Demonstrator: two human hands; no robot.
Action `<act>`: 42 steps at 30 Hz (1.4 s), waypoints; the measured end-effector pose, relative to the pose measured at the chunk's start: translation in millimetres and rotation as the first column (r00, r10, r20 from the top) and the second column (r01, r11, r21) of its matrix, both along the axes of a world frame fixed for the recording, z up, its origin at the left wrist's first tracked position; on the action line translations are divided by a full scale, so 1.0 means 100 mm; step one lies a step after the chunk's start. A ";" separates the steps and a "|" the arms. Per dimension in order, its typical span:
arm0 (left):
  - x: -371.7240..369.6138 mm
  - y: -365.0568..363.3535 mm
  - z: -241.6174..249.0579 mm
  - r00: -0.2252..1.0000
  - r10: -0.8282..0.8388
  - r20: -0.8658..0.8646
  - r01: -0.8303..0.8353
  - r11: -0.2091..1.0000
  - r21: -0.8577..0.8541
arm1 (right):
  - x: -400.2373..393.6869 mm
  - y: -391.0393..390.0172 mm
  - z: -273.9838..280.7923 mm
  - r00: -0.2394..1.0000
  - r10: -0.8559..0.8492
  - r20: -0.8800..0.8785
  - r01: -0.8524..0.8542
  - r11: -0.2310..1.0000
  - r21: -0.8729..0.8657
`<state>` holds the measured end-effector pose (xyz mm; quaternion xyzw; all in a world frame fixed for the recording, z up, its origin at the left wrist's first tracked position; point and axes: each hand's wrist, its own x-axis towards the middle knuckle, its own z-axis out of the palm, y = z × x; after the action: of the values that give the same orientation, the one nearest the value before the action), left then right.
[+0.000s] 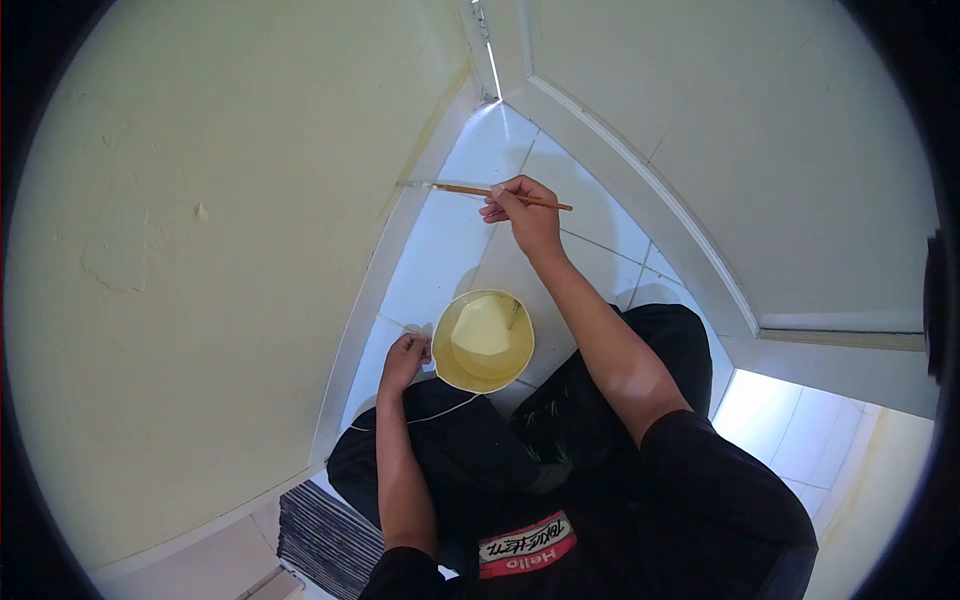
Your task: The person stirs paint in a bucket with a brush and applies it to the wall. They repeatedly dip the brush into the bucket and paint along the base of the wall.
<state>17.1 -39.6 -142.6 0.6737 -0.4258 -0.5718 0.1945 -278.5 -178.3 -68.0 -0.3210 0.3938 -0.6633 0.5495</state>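
1. The small round pot of pale yellow paint (483,341) sits on the white tiled floor (440,250), right by the knees.
2. Left hand (403,362) is loosely curled against the pot's left rim, so it's steadying the pot, not lifting it.
3. Right hand (524,214), above the pot, pinches a thin wooden-handled brush (487,192) mid-shaft, bristles pointing at the cream wall's skirting (400,215).
4. Brush looks light and stiff. I'd say that pot is sloshy, so grab it by the rim.

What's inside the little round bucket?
The bucket holds pale yellow paint nearly up to its rim. The paint covers the bottom, so what lies under it cannot be seen. The left hand grips its edge; the right hand holds a paintbrush.
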 end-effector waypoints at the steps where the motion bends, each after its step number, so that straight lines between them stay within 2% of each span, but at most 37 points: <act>1: 0.00 0.00 -0.01 1.000 -0.004 0.001 0.004 1.000 -0.002 | -0.01 -0.01 0.00 1.000 -0.029 0.000 0.029 1.000 -0.005; 4: -0.01 0.02 -0.02 1.000 -0.009 -0.025 0.007 0.998 -0.059 | -0.06 0.00 -0.04 0.993 0.114 -0.016 -0.113 0.993 0.027; 7: 0.00 0.02 -0.03 1.000 -0.012 -0.006 0.012 0.998 -0.054 | -0.01 0.03 -0.01 0.982 0.177 -0.069 -0.173 0.983 0.070; 13: 0.04 -0.01 -0.06 1.000 -0.013 -0.024 0.013 1.000 0.003 | 0.00 -0.01 -0.03 0.999 -0.038 -0.033 0.037 0.999 -0.019; 16: 0.02 0.00 -0.05 1.000 0.005 -0.016 -0.005 1.000 0.005 | -0.07 0.01 -0.04 0.987 0.135 -0.086 -0.130 0.990 0.061; 19: 0.02 0.00 -0.04 1.000 -0.002 -0.002 0.002 1.000 0.008 | 0.01 0.02 -0.05 0.987 0.146 -0.065 -0.144 0.989 0.032; 22: 0.03 0.00 -0.05 1.000 -0.012 0.012 0.012 1.000 0.000 | 0.04 0.00 -0.03 0.998 0.010 -0.061 -0.009 1.000 0.025; 25: 0.01 0.02 -0.04 1.000 -0.004 -0.024 0.003 0.999 -0.044 | -0.03 0.00 -0.05 0.996 -0.021 -0.084 0.022 1.000 0.014; 28: -0.01 -0.01 0.04 1.000 -0.013 0.018 0.013 1.000 0.008 | -0.04 0.01 -0.07 0.988 0.123 -0.093 -0.117 0.991 0.059; 31: -0.01 0.00 0.03 1.000 0.014 0.003 -0.014 1.000 0.009 | 0.04 0.02 -0.05 0.988 0.108 -0.115 -0.106 0.994 0.023; 34: 0.00 0.00 0.03 1.000 -0.005 0.013 0.005 1.000 -0.009 | 0.06 0.01 -0.04 0.993 -0.014 -0.120 0.015 1.000 0.005; 37: -0.01 0.00 0.02 1.000 0.010 0.000 -0.010 1.000 0.002 | 0.01 0.01 -0.06 0.987 -0.020 -0.162 0.021 1.000 0.001; 40: -0.03 0.00 0.06 1.000 0.011 0.013 -0.011 1.000 0.008 | 0.02 0.03 -0.06 0.979 0.086 -0.182 -0.083 0.996 0.025; 42: -0.05 0.00 0.10 0.999 0.004 0.035 -0.004 1.000 0.006 | 0.06 0.04 -0.05 0.983 0.060 -0.173 -0.060 0.998 0.002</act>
<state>12.1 -39.6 -132.9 0.6850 -0.4259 -0.5610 0.1861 -273.0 -174.6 -73.0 -0.3900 0.4290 -0.6167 0.5325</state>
